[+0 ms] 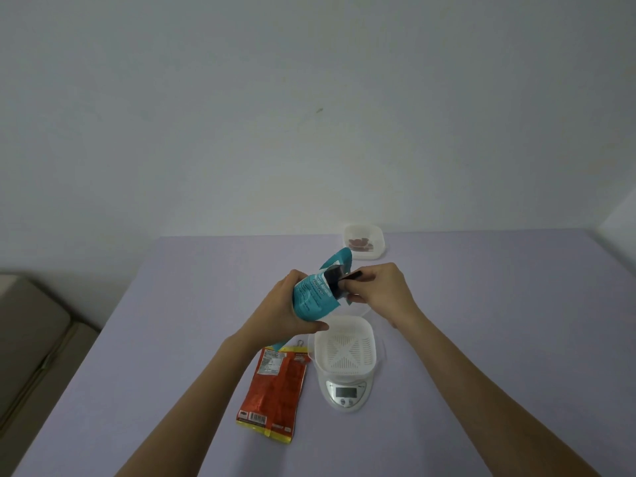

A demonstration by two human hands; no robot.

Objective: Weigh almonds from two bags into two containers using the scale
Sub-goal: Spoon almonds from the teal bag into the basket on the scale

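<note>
**Teal bag held over the scale in both hands**

Nearest on the lilac table (pixel 481 339), a red bag (pixel 275 390) lies flat. Just to its right sits the scale (pixel 346 394), display facing near, with a white container (pixel 344 346) with a slotted bottom on its platform. Above and just beyond this, the left hand (pixel 285 311) grips the tilted teal bag (pixel 316 294) round its body, while the right hand (pixel 382 290) pinches the bag's dark upper edge. At the far right, a second container (pixel 364 246) holds a few almonds (pixel 359 243).
</note>
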